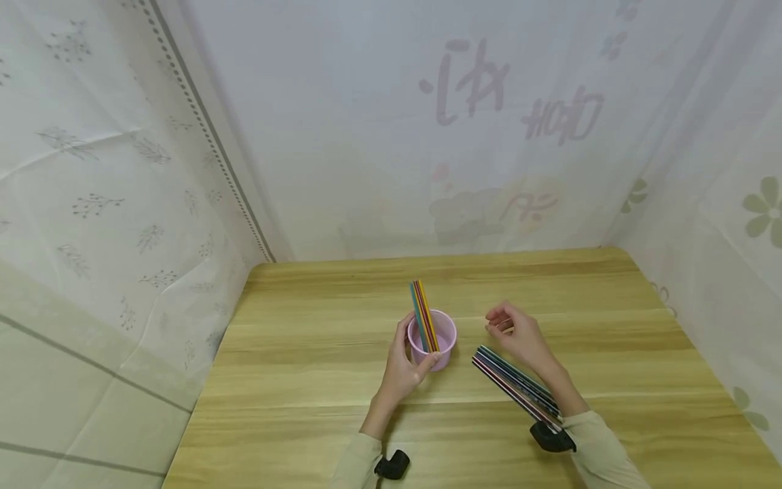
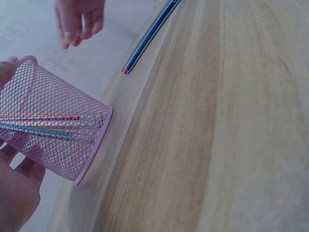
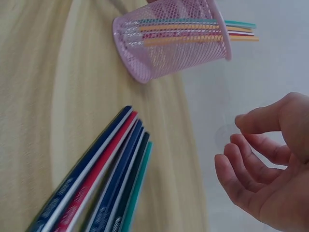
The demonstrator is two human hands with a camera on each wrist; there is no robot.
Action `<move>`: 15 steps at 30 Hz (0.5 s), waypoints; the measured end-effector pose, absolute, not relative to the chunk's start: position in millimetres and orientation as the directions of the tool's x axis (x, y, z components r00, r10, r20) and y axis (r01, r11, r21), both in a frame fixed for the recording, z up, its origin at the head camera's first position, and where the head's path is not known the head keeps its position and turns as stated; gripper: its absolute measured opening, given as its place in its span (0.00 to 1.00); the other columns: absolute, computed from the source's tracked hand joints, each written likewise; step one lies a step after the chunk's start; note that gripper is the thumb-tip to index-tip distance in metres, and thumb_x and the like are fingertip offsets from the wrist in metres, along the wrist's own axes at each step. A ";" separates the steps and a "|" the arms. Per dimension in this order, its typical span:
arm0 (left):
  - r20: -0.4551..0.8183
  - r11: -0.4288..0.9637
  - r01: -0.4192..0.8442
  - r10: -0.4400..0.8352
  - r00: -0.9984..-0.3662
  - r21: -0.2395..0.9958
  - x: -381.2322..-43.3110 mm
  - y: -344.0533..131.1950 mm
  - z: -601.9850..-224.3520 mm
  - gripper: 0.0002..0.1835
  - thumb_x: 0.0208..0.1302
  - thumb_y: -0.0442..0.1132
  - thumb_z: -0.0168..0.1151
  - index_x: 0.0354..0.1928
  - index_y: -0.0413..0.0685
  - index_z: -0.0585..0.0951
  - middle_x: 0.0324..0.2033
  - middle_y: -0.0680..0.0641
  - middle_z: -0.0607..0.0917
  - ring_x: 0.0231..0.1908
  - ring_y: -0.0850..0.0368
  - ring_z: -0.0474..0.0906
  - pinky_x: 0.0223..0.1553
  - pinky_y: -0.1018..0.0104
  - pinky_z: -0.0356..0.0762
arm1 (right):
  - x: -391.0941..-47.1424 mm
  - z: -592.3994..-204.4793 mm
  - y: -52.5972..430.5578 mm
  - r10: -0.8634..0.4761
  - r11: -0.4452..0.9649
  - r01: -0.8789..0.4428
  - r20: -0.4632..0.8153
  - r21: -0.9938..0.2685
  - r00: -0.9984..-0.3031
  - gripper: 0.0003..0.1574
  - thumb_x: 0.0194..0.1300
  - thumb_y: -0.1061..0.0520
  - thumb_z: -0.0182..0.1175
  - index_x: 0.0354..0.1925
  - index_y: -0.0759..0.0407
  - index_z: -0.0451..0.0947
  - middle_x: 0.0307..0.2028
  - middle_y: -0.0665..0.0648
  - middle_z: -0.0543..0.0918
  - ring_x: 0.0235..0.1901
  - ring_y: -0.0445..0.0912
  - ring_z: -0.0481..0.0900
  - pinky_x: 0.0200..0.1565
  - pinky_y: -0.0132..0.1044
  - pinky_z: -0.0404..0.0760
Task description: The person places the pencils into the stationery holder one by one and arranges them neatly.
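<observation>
A pink mesh pen holder (image 1: 449, 337) stands on the wooden table, and my left hand (image 1: 400, 369) grips it round the side, thumb near the front rim. Several coloured pencils (image 1: 421, 309), teal, red and yellow among them, lean inside it and stick out above the rim. To its right my right hand (image 1: 520, 334) is raised over the table with loosely bent fingers and nothing in them. Below that hand lies a bundle of dark, red and green pencils (image 1: 514, 386) side by side. In the right wrist view thumb and fingertips (image 3: 239, 140) are close together.
The wooden table (image 1: 293, 380) has printed white cloth (image 1: 342, 136) hanging behind it and at both sides. Each wrist carries a black camera mount; the right one (image 1: 552, 437) overlaps the near ends of the loose pencils in the head view.
</observation>
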State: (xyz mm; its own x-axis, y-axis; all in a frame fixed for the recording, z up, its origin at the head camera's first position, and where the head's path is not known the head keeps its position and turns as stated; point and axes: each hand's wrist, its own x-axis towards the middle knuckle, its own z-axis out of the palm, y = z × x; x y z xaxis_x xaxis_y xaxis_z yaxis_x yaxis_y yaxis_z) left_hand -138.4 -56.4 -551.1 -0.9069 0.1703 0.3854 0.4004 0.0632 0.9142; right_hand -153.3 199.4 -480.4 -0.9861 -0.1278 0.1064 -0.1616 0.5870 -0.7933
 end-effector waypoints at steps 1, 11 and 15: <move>0.383 0.056 0.396 0.168 -0.908 0.916 -138.6 -56.5 -551.7 0.49 0.55 0.31 0.75 0.76 0.44 0.59 0.67 0.37 0.73 0.65 0.39 0.73 0.67 0.40 0.73 | -152.2 -481.7 200.8 -0.133 0.588 -0.162 0.102 -0.793 -0.986 0.10 0.65 0.66 0.65 0.45 0.66 0.79 0.37 0.60 0.85 0.37 0.47 0.82 0.39 0.29 0.83; 0.370 0.066 0.389 0.198 -0.908 0.919 -130.7 -56.8 -527.3 0.47 0.56 0.29 0.73 0.74 0.28 0.57 0.65 0.26 0.71 0.64 0.31 0.71 0.66 0.35 0.71 | -139.9 -500.0 211.1 -0.195 0.630 -0.150 0.032 -0.762 -0.980 0.10 0.62 0.67 0.67 0.42 0.69 0.80 0.33 0.59 0.85 0.32 0.44 0.81 0.35 0.28 0.82; 0.369 0.056 0.386 0.199 -0.908 0.921 -126.7 -58.5 -514.5 0.46 0.56 0.29 0.73 0.73 0.26 0.58 0.64 0.27 0.72 0.63 0.31 0.72 0.66 0.35 0.71 | -140.4 -507.9 212.1 -0.203 0.664 -0.155 0.023 -0.731 -0.979 0.09 0.61 0.68 0.67 0.41 0.68 0.80 0.33 0.57 0.84 0.32 0.43 0.80 0.34 0.29 0.81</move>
